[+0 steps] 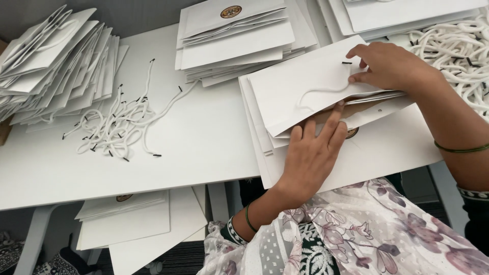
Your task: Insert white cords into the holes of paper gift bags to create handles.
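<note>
A flat white paper bag lies on top of a few more like it at the table's near edge. My left hand rests on it, fingers reaching into the bag's open brown-lined mouth. My right hand pinches the end of a white cord handle that loops across the bag's face, its black tip near my fingers. Both wrists wear thin green bangles.
A white table holds a slanted stack of flat bags at left, a loose heap of white cords beside it, another bag stack at the back, and a cord pile at right. More bags lie under the table.
</note>
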